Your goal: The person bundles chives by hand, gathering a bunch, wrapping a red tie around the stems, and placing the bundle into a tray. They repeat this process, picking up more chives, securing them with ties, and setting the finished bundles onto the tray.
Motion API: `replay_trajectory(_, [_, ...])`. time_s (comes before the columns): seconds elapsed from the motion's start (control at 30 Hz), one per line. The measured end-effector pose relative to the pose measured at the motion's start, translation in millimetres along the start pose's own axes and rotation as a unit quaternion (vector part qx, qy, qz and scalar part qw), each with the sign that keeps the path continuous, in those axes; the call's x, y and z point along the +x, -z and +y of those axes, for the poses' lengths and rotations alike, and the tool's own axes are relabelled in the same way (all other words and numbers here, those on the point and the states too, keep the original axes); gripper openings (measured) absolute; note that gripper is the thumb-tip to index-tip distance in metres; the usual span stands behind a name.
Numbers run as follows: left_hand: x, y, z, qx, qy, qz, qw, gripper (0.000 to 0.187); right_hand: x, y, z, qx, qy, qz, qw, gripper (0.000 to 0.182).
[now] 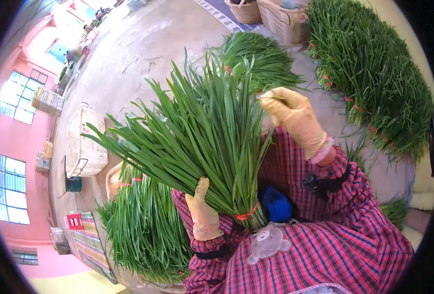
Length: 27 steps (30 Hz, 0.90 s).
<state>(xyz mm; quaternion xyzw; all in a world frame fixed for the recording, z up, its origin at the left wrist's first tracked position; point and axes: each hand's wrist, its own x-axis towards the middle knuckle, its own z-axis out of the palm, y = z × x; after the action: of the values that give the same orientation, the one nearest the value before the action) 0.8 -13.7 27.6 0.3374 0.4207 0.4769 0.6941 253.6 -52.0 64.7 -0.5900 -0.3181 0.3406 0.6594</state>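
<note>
A large bunch of long green leaves (pixel 202 137), tied near its base with a red band (pixel 247 212), fans out in front of my body. My left hand (pixel 204 213), in a pale glove, is wrapped round the lower left side of the bunch, thumb on top of the leaves. To the right of the leaf tips, my right hand (pixel 295 117) is raised in a matching glove, fingers bent and pinched together. Something thin and greenish shows at its fingertips, too small to name.
Tied green bunches lie in a big pile (pixel 373 78) at right, a smaller pile (pixel 261 61) behind, and another pile (pixel 146 225) at lower left. A white tub (pixel 87 142) stands left. Beige crates (pixel 285 22) are at the top. A red object (pixel 74 222) lies far left.
</note>
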Motion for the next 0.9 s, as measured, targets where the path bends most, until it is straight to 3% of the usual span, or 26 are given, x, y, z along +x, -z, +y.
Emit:
replay_trajectory(0.03, [2,5,-2,-0.012,0.007,0.004,1.000,0.040,0,18,7,0.001,0.005,-0.004,1.000,0.019])
replay_trajectory(0.1, [11,29,-15,-0.021,0.017,0.011,1.000,0.044,4,47,24,0.066,-0.079,-0.147,0.984,0.018])
replay_trajectory(0.13, [14,33,-19,-0.028,0.034,0.019,0.999,0.047,3,41,24,0.067,-0.074,-0.150,0.984,0.018])
replay_trajectory(0.23, [6,20,-12,-0.036,0.005,-0.012,0.999,0.047,-15,10,23,0.072,0.027,0.030,0.997,0.024])
replay_trajectory(0.33, [0,15,-7,-0.030,-0.008,-0.007,0.999,0.047,-9,28,30,0.024,0.019,0.035,0.999,0.026])
replay_trajectory(0.37, [0,16,-7,-0.031,-0.011,-0.007,0.999,0.047,-10,39,24,-0.036,-0.051,0.001,0.998,0.027])
replay_trajectory(0.5, [6,20,-5,-0.018,-0.011,0.025,0.999,0.047,-17,29,12,-0.061,-0.110,-0.037,0.991,0.036])
replay_trajectory(0.57, [1,2,7,-0.027,-0.037,0.041,0.998,0.044,-28,9,13,0.017,-0.018,-0.070,0.997,0.053])
replay_trajectory(0.63, [-5,-16,19,-0.019,-0.025,0.051,0.998,0.039,-34,-18,29,-0.001,-0.013,-0.128,0.992,0.078])
replay_trajectory(0.67, [-6,-19,22,-0.009,-0.016,0.058,0.998,0.034,-33,-35,39,-0.116,0.082,-0.135,0.981,0.085])
replay_trajectory(0.77, [-13,-23,20,0.005,-0.038,-0.002,0.999,0.033,-42,-73,34,-0.094,0.146,-0.074,0.982,0.087])
replay_trajectory(0.83, [-14,-20,22,-0.030,-0.037,0.001,0.999,0.034,-34,-68,20,-0.049,-0.064,-0.098,0.992,0.083])
replay_trajectory(0.9, [-15,-13,23,-0.021,-0.012,0.039,0.999,0.036,-32,-69,46,-0.010,-0.039,-0.095,0.995,0.079])
